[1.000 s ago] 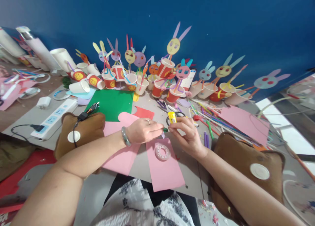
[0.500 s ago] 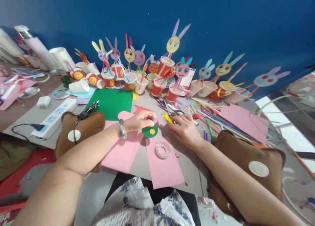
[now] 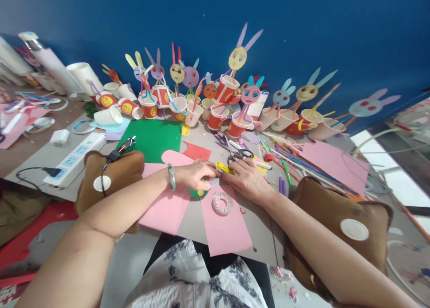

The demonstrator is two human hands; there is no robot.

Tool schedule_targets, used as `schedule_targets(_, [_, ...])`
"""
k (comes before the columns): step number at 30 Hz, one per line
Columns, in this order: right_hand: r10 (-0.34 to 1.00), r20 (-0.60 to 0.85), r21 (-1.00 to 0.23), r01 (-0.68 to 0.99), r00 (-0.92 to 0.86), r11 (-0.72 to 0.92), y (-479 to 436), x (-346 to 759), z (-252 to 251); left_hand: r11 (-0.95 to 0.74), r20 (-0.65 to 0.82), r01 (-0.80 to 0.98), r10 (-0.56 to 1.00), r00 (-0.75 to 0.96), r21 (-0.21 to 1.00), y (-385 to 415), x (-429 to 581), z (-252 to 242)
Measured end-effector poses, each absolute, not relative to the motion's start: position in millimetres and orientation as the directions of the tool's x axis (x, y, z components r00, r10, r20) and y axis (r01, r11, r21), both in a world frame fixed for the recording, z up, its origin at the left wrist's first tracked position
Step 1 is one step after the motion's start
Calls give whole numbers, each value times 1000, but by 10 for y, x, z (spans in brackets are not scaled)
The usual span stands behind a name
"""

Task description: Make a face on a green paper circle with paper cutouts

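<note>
My left hand (image 3: 196,175) is closed with a green paper disc (image 3: 199,194) under its curled fingers; a yellow dot shows on the disc, the rest is covered. Its fingertips reach to the near end of a small yellow tool (image 3: 223,167), whose exact kind I cannot make out. The fingers of my right hand (image 3: 250,178) are closed on that tool. Just below the hands, a roll of clear tape (image 3: 222,203) lies on a pink paper strip (image 3: 226,238). Scissors (image 3: 244,153) rest right behind my right hand.
Paper cups with rabbit faces (image 3: 238,124) line the blue wall. Green card (image 3: 151,140) and pink paper (image 3: 164,209) lie left. Pipe cleaners (image 3: 285,158) spread to the right. Brown cushions (image 3: 339,227) flank my arms; a power strip (image 3: 75,160) lies far left.
My right hand has taken hold of the yellow tool and drawn it slightly left. My left hand has moved toward it, with the green disc now lower and more covered.
</note>
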State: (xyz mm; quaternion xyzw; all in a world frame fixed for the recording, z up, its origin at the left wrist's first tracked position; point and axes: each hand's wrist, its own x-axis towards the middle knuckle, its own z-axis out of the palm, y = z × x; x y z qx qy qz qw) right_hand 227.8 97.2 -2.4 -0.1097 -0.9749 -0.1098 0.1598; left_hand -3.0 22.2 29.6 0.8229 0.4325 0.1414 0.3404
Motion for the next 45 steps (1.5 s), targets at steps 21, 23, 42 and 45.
schedule_targets(21, [759, 162, -935, 146, -630, 322, 1059, 2328, -33, -483, -80, 642, 760, 645, 595, 217, -27, 224])
schedule_targets(23, [742, 109, -942, 170, -662, 290, 1062, 2325, -5, -489, -75, 638, 757, 649, 595, 216, -35, 231])
schedule_targets(42, [630, 246, -719, 297, -737, 628, 946, 2262, 84, -524, 8, 615, 765, 644, 590, 225, -61, 198])
schedule_targets(45, [602, 274, -660, 309, -750, 685, 946, 2266, 42, -544, 16, 620, 759, 651, 566, 219, -55, 202])
